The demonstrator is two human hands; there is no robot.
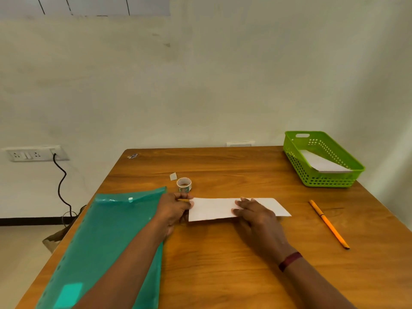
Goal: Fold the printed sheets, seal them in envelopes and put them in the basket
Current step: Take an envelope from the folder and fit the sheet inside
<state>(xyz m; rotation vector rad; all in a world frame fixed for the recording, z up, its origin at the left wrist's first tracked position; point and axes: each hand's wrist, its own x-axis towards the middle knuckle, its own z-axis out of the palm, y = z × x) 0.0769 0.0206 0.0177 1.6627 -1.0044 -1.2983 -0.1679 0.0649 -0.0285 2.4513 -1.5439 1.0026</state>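
Observation:
A folded white sheet [214, 209] lies flat in the middle of the wooden table [223, 264]. My left hand [172, 210] pinches its left end with curled fingers. My right hand [254, 211] rests palm down on the sheet's middle, fingers spread, pressing it flat. The sheet's right end sticks out past that hand. At the far right corner stands a green plastic basket [296, 157] with a white envelope [321, 163] lying inside it. A small roll of clear tape [184, 184] sits just beyond my left hand.
A green translucent folder [107, 237] covers the table's left side, partly under my left forearm. A yellow pencil [328, 224] lies at the right. A small paper scrap [173, 176] is behind the tape. A wall socket and black cable [60, 186] are off the left.

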